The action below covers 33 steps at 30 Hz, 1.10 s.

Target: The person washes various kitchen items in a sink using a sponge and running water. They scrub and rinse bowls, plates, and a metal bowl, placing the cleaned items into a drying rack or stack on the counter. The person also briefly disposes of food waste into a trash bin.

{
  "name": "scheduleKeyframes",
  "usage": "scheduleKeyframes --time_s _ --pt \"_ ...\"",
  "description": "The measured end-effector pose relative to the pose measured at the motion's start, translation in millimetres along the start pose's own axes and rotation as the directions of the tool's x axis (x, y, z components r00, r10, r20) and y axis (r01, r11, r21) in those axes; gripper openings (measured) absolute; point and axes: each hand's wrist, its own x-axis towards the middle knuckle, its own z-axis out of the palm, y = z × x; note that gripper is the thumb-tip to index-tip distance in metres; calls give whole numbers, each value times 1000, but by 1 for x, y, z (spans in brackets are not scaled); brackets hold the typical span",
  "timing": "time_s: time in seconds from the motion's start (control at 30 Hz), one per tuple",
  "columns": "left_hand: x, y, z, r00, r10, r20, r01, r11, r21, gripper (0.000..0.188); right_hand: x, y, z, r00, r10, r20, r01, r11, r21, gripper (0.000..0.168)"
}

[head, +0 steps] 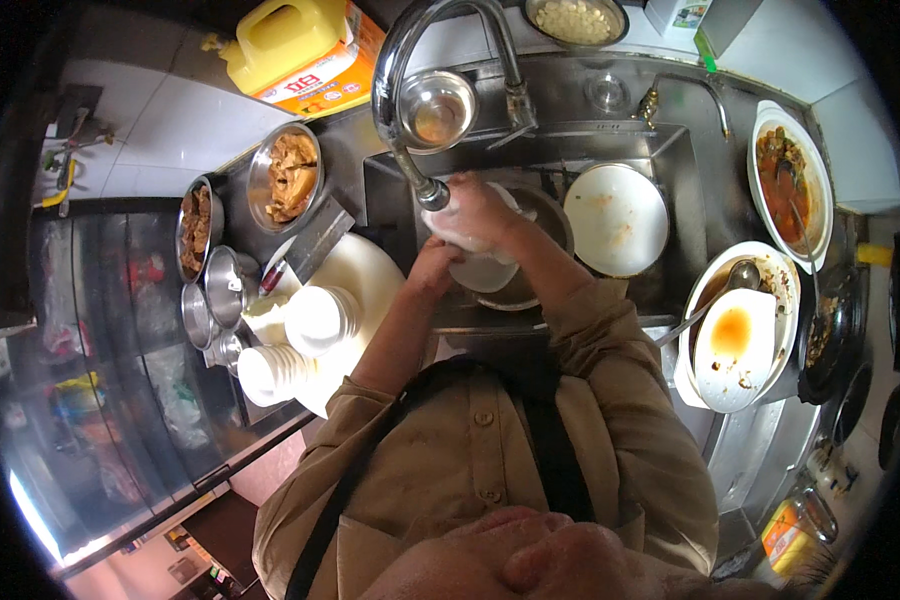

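Note:
Both my hands are over a stainless steel sink [682, 187], below the chrome faucet [433, 193]. My left hand [439, 266] grips the near left edge of a white bowl [484, 274]. Across the bowl's far side lies my right hand [487, 210], with a white cloth or foam around its fingers; which of the two I cannot tell. Beneath them in the sink is a round metal pan [551, 214], partly hidden by my arm. To its right rests a white enamel basin [616, 217] with orange food stains.
Stacked white bowls [319, 319] and a cleaver [319, 244] lie on a white board [375, 277] at left. Bowls of meat [292, 176] stand beyond. A steel bowl [439, 111] sits behind the faucet. Soiled white dishes [735, 349] and a dish of red sauce [787, 187] are at right.

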Motion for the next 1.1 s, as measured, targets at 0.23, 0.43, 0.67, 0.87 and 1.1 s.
scheduleKeyframes --time_s 0.23,0.43,0.67,0.87,1.1 --pt "-16 -15 -2 985 153 -75 -165 962 -217 57 -5 104 -13 735 676 52 -463 444 767 42" --pt "12 -34 -23 987 122 -106 -160 812 -561 62 -58 99 20 753 637 -163 -205 463 862 39" --pt "14 -37 6 989 93 -117 -147 744 -651 58 -58 7 38 848 -273 -455 111 930 -351 39" --pt "14 -32 2 950 175 -258 -260 901 -347 53 -24 57 37 900 353 -255 -295 925 240 32" --pt "3 -31 12 955 145 -257 -205 954 -221 58 -33 82 23 933 264 -246 -293 952 -89 33"
